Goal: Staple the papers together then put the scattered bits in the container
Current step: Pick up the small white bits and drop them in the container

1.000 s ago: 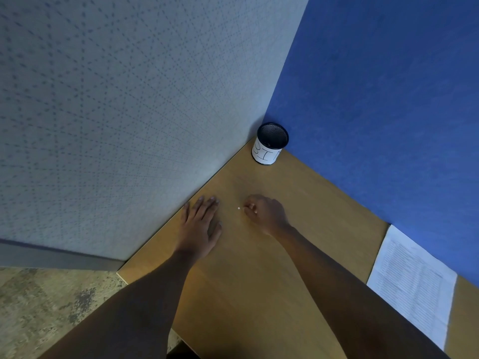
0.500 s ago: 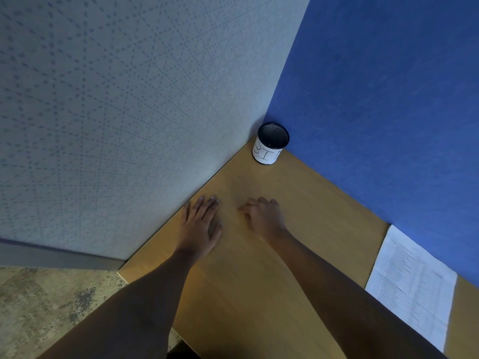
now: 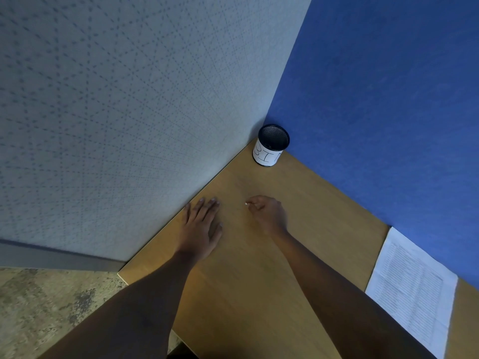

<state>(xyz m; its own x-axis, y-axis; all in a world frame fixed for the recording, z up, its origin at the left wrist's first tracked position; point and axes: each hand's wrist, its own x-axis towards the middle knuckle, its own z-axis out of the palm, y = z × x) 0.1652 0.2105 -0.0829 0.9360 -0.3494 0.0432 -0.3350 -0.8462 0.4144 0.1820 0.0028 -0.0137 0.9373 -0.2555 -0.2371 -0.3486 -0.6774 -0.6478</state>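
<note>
A black mesh container [image 3: 271, 146] with a white label reading BIN stands in the far corner of the wooden desk [image 3: 259, 281]. My right hand [image 3: 267, 213] hovers in front of it, fingers curled, with a tiny white paper bit [image 3: 246, 203] pinched at the fingertips. My left hand [image 3: 202, 224] lies flat on the desk beside the grey wall, fingers spread, holding nothing. The printed papers [image 3: 412, 288] lie at the desk's right edge against the blue wall. No stapler is in view.
A grey dotted partition [image 3: 116, 112] bounds the desk on the left and a blue partition [image 3: 388, 99] on the right. Mottled floor [image 3: 46, 307] shows beyond the desk's near left corner.
My right hand pressed down flat over the white bit, then curled and rose slightly with the bit pinched at its fingertips. My left hand has stayed flat in place.
</note>
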